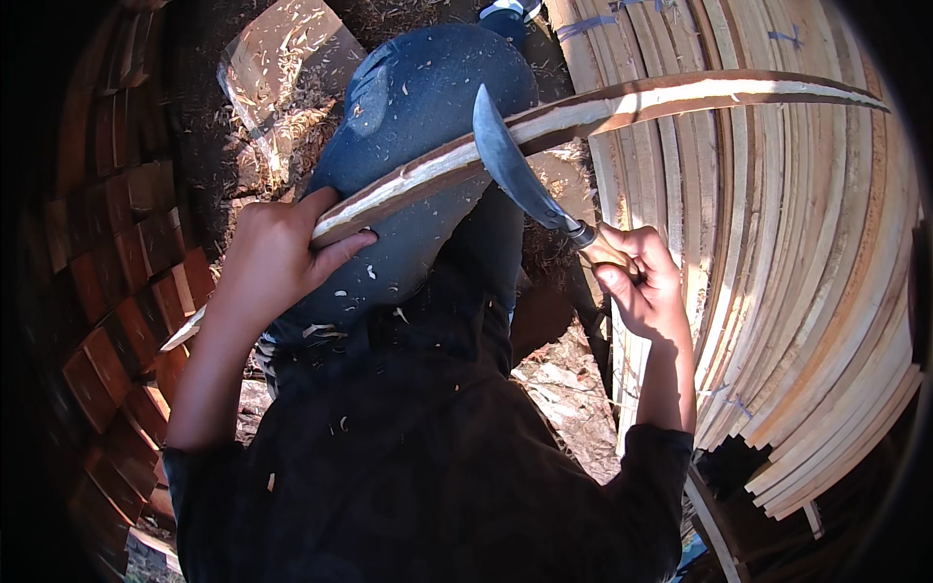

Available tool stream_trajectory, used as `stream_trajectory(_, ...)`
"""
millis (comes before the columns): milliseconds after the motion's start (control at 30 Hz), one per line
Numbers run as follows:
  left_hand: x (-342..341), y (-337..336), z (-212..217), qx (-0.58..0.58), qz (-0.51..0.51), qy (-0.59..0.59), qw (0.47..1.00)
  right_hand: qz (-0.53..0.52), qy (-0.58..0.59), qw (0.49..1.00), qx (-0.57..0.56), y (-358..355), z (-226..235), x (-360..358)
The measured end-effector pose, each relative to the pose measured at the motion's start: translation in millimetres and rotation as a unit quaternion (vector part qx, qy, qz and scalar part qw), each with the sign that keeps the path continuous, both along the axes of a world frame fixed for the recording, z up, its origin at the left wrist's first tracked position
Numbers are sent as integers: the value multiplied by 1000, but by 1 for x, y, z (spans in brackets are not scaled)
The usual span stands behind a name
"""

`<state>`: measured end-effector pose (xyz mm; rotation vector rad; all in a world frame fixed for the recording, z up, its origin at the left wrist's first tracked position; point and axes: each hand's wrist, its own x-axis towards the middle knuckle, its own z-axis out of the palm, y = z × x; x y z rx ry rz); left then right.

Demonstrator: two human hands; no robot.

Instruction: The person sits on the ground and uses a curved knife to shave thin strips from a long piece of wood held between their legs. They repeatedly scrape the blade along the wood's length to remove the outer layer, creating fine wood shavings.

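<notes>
The left hand [277,253] grips the long wooden strip [583,112] at 9 o'clock. The right hand [641,282], at 3 o'clock, clenches the curved knife [515,165], its blade touching the strip.

Packages, labels, signs, screens: none that I can see. The nearest to packaging are thin blue ties [587,26] binding the stacked pale wooden slats [797,291] on my right; they are plain bands and bear no tag or print.
</notes>
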<state>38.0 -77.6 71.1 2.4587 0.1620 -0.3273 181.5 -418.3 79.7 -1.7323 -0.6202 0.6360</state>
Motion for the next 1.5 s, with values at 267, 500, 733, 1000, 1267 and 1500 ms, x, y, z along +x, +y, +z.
stream_trajectory(267, -1, -1, 0, -1, -7, 1, 1000, -57, -20, 998, -8, -9, -3, -9)
stream_trajectory(500, 1, 2, -2, 12, -3, -9, 1000, -29, 12, 999, -18, -10, -8, -18)
stream_trajectory(733, -2, 5, -5, 17, -3, -27, 999, -95, 34, 994, 48, -7, -1, -7)
stream_trajectory(1000, -4, 5, -4, 3, -9, -8, 1000, -70, -45, 996, -43, -16, 0, -4)
stream_trajectory(1267, -4, 0, -4, 13, -14, -21, 1000, -117, -9, 993, 2, 0, 11, -12)
stream_trajectory(1500, -4, 4, -4, 19, -8, -32, 999, -100, -24, 994, 26, -8, -5, -10)
